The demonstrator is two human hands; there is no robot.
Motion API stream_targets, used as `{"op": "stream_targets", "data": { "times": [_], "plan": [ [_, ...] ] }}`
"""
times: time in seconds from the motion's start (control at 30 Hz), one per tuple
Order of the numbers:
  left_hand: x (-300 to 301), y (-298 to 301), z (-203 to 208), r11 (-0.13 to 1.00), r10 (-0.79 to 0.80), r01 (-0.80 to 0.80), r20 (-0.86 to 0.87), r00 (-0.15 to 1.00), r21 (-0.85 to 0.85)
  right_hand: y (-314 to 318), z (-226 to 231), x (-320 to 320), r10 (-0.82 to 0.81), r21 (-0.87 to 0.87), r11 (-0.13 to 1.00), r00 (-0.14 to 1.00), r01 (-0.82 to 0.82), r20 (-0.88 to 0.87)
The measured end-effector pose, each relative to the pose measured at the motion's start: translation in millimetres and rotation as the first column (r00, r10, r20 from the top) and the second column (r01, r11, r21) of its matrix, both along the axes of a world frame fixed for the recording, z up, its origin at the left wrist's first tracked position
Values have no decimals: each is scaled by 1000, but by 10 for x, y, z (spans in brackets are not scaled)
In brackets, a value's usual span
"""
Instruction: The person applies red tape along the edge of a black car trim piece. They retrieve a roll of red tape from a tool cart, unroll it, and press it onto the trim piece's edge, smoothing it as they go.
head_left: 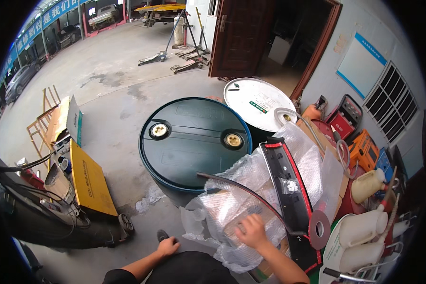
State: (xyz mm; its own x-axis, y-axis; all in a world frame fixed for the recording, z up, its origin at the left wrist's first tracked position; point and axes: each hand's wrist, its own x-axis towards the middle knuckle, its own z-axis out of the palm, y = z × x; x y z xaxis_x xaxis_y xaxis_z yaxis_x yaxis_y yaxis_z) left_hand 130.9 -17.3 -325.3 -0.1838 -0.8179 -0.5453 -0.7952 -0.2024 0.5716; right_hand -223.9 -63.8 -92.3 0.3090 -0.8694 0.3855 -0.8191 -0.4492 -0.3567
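Observation:
My right hand [252, 232] is curled closed just above a sheet of bubble wrap [236, 201]; whatever its fingers may hold is too small to make out. Beside it, a thin dark curved strip [241, 186] arches across the wrap. A long black trim panel [285, 175] with red tape along its edges lies to the right, carrying a small clear bag of white pieces [289, 185]. At the panel's near end rests a roll of tape [320, 229]. Near my body, my left hand [168, 246] hangs with fingers loosely closed and nothing visible in them.
A dark green drum [194, 142] stands ahead, with a white-topped drum [260, 102] behind it. On the left is a welding cart with a yellow panel [91, 182]. Several pale jugs [359, 229] line the right side. Floor jacks [187, 64] sit near the open door [241, 38].

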Motion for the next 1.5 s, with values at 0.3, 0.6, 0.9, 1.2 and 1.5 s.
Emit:
{"op": "stream_targets", "data": {
  "times": [0.3, 0.6, 0.9, 1.2, 1.5],
  "plan": [
    [2910, 475, -996, 878, 360, -415, 245, 900, 237, -755, -297, 2231, 103, 371, 914, 979, -162, 173],
    [3025, 1283, -937, 690, 650, -674, 184, 738, 264, -1154, -629, 3444, 284, 548, 746, 926, -377, 250],
    [2344, 1780, -233, 276, 916, -832, 131, 379, 482, -708, -903, 4689, 676, 483, 306, 544, -821, 498],
    [2010, 2296, -724, 333, 866, -852, 226, 446, 403, -1505, -414, 4817, 683, 585, 449, 682, -675, 263],
    [2976, 1076, -1220, 444, 856, -820, 99, 508, 362, -3380, 136, 3566, -78, 482, 851, 858, -208, 508]
  ]
}}
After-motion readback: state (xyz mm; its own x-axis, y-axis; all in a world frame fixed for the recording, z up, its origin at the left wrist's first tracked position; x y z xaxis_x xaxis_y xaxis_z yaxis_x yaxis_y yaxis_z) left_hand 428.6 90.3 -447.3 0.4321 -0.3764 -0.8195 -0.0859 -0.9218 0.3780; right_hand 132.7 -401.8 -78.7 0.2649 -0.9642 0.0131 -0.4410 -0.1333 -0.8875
